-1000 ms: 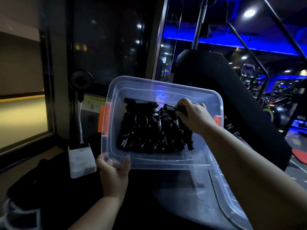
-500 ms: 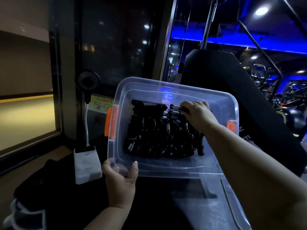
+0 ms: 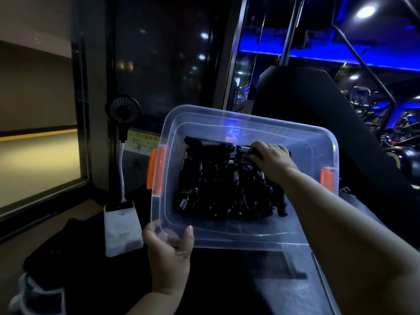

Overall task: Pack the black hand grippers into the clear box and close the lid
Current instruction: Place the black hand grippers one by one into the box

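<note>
A clear plastic box (image 3: 302, 142) with orange side latches (image 3: 156, 169) is tilted toward me, its open top facing the camera. Several black hand grippers (image 3: 213, 185) with metal springs lie packed inside. My left hand (image 3: 169, 253) grips the box's near left corner, thumb over the rim. My right hand (image 3: 272, 162) reaches into the box and holds a black hand gripper (image 3: 246, 150) at the far row, fingers curled round its handle. The clear lid (image 3: 295, 289) lies flat under my right forearm at the lower right.
A white power bank (image 3: 121, 228) with a small black fan (image 3: 123, 112) on a white stalk stands left of the box. Dark cloth (image 3: 52, 253) lies at the lower left. A black padded gym bench (image 3: 318, 123) rises behind the box.
My right hand sank a little deeper into the box with the gripper it holds. The left hand keeps its grip on the corner. The view shifted slightly left.
</note>
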